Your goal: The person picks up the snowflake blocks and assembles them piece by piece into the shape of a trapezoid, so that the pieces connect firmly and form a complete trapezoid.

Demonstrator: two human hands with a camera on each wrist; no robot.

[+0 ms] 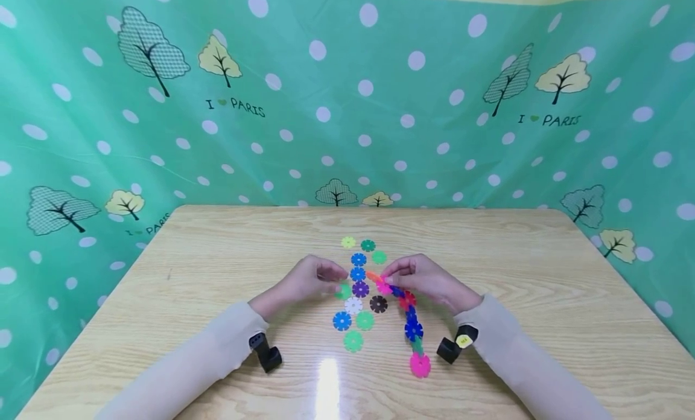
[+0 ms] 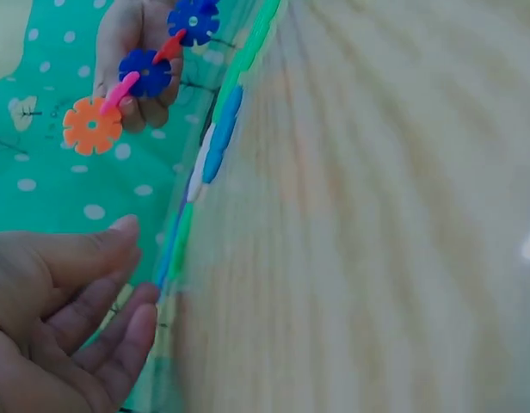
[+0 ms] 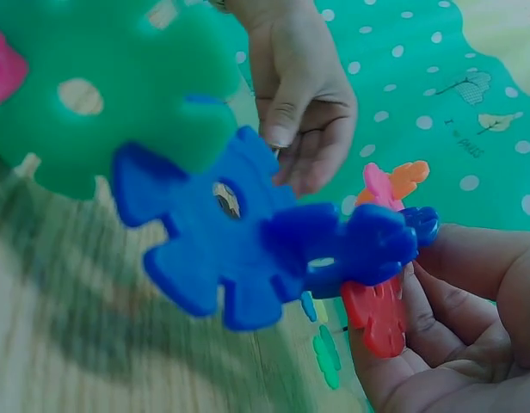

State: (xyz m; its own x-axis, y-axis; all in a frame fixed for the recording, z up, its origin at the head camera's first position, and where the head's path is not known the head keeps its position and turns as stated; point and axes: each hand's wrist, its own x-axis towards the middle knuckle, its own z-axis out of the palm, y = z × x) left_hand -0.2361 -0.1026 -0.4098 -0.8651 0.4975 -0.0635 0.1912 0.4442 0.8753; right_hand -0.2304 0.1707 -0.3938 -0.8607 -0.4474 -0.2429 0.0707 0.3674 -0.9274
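Observation:
My right hand (image 1: 429, 280) grips a chain of interlocked plastic snowflake discs near its far end. An orange disc (image 2: 92, 126) tips that end, followed by a pink disc (image 1: 383, 286), then blue and red ones. The chain hangs toward me past a green disc (image 3: 119, 86) to a pink disc (image 1: 420, 365) at its near end. My left hand (image 1: 312, 281) hovers left of the loose discs, its fingers loosely bent and nothing between them in the left wrist view. Close by its fingertips lies a light green disc (image 1: 343, 291), partly covered by the hand in the head view.
Loose discs lie flat on the wooden table (image 1: 217, 251) between the hands, among them a purple disc (image 1: 361, 289), a white disc (image 1: 353, 305), a black disc (image 1: 378, 304) and several blue and green ones. A green dotted curtain (image 1: 347, 106) hangs behind the table.

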